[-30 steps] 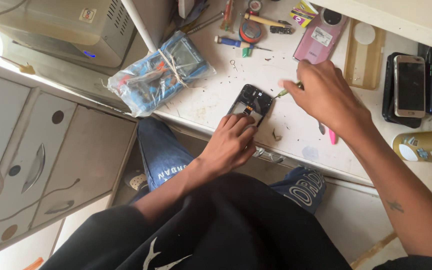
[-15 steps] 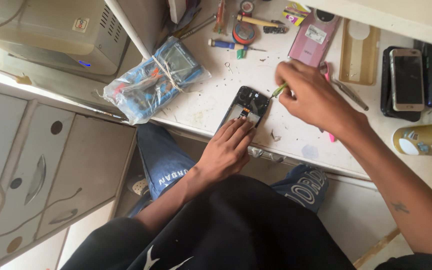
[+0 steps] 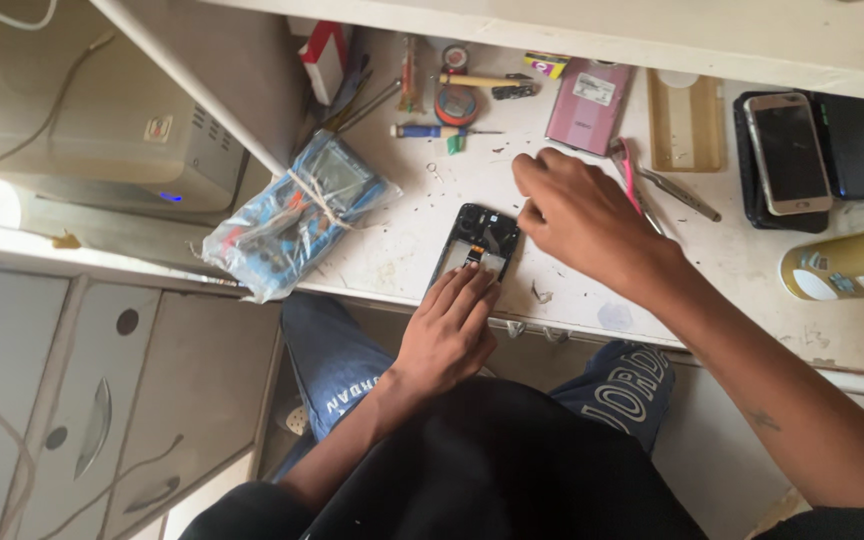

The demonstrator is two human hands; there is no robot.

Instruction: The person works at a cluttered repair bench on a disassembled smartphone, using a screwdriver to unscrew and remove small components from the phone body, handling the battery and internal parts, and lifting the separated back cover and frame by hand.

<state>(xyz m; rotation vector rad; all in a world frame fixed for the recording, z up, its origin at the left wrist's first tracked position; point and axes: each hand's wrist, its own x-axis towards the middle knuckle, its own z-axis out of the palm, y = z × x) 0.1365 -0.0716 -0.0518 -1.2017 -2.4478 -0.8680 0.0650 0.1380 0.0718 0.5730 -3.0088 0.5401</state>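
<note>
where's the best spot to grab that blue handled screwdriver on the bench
Grip the blue-handled screwdriver by its blue handle, coming straight down from above. It lies flat with the thin shaft pointing right, and the handle is the thickest part. The right hand is nearest; the left hand rests on the opened phone.

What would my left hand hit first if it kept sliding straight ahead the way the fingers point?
The left hand points up the opened black phone, already touching its lower end. Beyond it, probably the blue-handled screwdriver, though depth is unclear.
</note>
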